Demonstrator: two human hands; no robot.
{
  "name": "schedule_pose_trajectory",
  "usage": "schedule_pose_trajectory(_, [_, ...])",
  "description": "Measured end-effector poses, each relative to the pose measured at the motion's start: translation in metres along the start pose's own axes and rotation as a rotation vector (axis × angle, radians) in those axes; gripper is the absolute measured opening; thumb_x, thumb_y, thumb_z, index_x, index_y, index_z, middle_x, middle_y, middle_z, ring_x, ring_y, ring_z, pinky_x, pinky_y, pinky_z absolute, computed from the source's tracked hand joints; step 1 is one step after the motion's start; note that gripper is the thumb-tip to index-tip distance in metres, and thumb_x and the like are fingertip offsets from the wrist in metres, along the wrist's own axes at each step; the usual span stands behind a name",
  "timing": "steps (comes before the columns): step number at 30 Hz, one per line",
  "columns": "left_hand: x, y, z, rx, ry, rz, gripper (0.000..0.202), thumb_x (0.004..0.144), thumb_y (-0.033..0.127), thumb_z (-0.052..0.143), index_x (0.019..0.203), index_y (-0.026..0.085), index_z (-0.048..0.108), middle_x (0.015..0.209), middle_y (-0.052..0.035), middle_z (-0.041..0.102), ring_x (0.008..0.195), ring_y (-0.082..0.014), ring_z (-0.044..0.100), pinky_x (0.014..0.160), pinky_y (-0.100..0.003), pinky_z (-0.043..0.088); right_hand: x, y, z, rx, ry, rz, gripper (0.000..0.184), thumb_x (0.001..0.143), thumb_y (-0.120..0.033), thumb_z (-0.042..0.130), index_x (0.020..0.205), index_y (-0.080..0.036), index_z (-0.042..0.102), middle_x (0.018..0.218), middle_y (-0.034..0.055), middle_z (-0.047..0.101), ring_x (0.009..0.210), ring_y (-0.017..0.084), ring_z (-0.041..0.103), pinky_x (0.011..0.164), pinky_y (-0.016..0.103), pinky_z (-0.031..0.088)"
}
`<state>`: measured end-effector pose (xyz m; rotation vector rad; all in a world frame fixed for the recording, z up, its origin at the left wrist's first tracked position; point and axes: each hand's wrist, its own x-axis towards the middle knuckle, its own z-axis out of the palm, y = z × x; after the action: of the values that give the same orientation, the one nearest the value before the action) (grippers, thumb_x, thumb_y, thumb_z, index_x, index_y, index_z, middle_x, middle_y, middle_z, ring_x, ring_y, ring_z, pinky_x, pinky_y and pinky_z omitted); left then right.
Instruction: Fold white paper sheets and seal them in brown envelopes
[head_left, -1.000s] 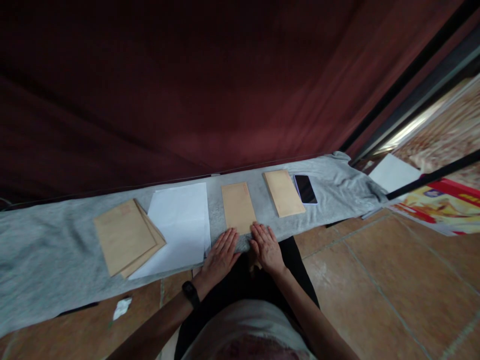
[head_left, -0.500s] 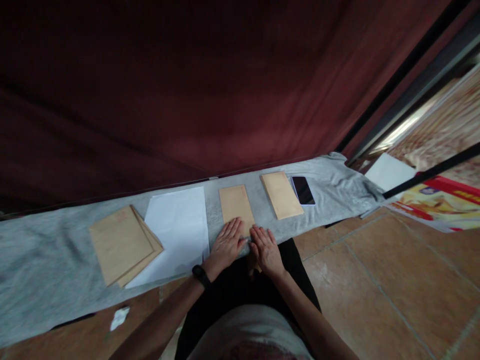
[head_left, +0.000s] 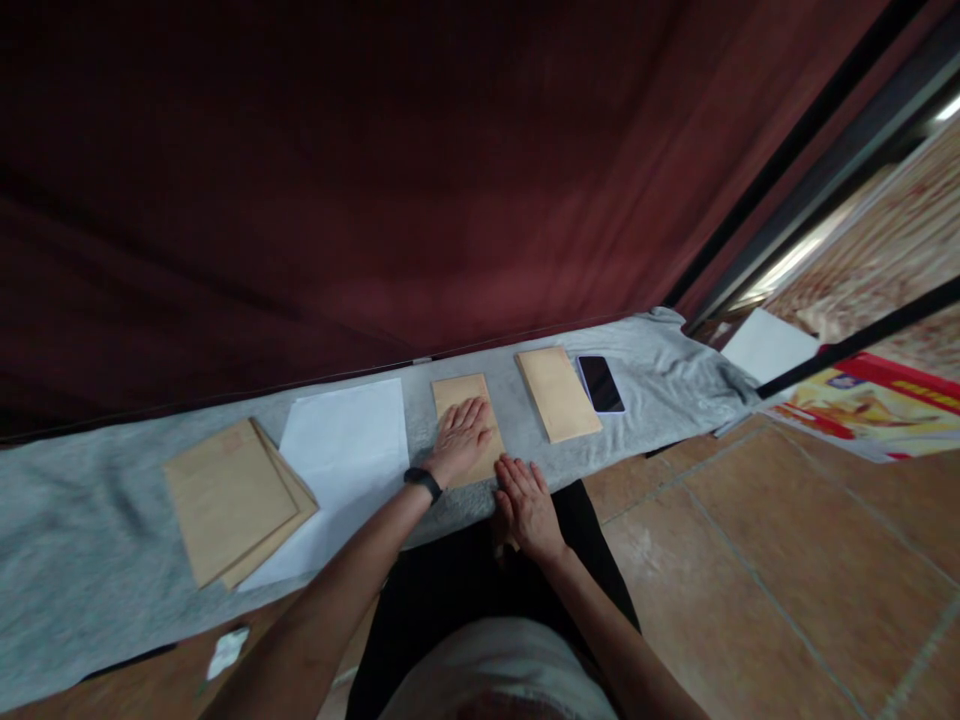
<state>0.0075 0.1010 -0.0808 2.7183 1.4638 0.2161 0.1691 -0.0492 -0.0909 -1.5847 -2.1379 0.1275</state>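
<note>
Head view, the only one. The left hand (head_left: 465,435) was flat, palm down, fingers stretched and spread slightly, on the brown envelope (head_left: 480,470) lying in front of the person on the grey cloth (head_left: 82,520). It pressed from above and gripped nothing; probably that kept the paper flat. The right hand (head_left: 529,500) was also open, fingers straight and close together, at the envelope's near right corner, likely to steady it; couldn't tell whether the fingertips touched paper or only cloth. No hold on anything showed there, though its underside was hidden.

More brown envelopes (head_left: 559,393) lay to the right, apart from the one under the hand, with a phone (head_left: 601,384) just beside them, perhaps put there to be out of the way. On the left, fanned envelopes (head_left: 229,500) overlapped the white paper (head_left: 345,430), both seemingly kept within reach of the left arm.

Writing: faint reddish print on the top fanned envelope, too small to read. The red and yellow printed packaging (head_left: 870,405) at far right had yellow lettering on its red band, blurred, brand unreadable. Phone screen dark, no logo seen. White paper looked unprinted.
</note>
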Motion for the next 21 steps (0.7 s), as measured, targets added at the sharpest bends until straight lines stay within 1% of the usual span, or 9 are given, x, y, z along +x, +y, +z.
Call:
schedule_pose_trajectory(6, [0.029,-0.006,-0.002,0.004,0.02,-0.064,0.059,0.102,0.043,0.028,0.155,0.017,0.033,0.162,-0.0077,0.034,0.152,-0.0242,0.024,0.124,-0.047,0.015,0.0,0.0,0.0,-0.01,-0.009,0.0,0.05,0.105,-0.029,0.037,0.154,-0.018,0.036,0.156,0.0072,0.044,0.144,0.024,0.04,0.122,0.048,0.024])
schedule_pose_trajectory(10, [0.033,-0.006,-0.003,0.009,0.02,-0.098,0.059,0.102,0.044,0.027,0.154,0.017,0.035,0.162,-0.0073,0.033,0.152,-0.0257,0.022,0.124,-0.048,0.015,0.0,-0.001,-0.001,-0.011,-0.001,-0.006,0.051,0.105,-0.029,0.037,0.155,-0.018,0.035,0.154,0.0076,0.046,0.143,0.024,0.041,0.122,0.048,0.025])
schedule_pose_trajectory(14, [0.019,0.0,-0.003,-0.001,0.011,-0.086,0.059,0.102,0.044,0.026,0.156,0.02,0.033,0.163,-0.0043,0.031,0.153,-0.0266,0.02,0.124,-0.05,0.014,0.0,-0.001,-0.001,-0.016,0.004,-0.009,0.051,0.105,-0.029,0.038,0.155,-0.018,0.035,0.154,0.0079,0.046,0.143,0.024,0.041,0.121,0.048,0.024])
schedule_pose_trajectory(17, [0.0,0.006,-0.006,-0.021,-0.01,-0.033,0.057,0.103,0.043,0.027,0.156,0.024,0.031,0.163,-0.0012,0.031,0.153,-0.0254,0.019,0.124,-0.05,0.013,-0.001,0.0,0.001,-0.016,0.011,-0.01,0.051,0.105,-0.029,0.038,0.154,-0.018,0.035,0.154,0.0078,0.046,0.143,0.024,0.041,0.122,0.048,0.024])
schedule_pose_trajectory(21, [-0.028,0.012,-0.01,-0.042,-0.041,0.026,0.056,0.104,0.041,0.026,0.157,0.025,0.029,0.163,0.0,0.032,0.153,-0.0242,0.018,0.124,-0.05,0.013,-0.002,0.001,0.003,-0.015,0.018,-0.012,0.051,0.104,-0.028,0.039,0.154,-0.019,0.036,0.153,0.0086,0.048,0.143,0.024,0.041,0.121,0.048,0.025])
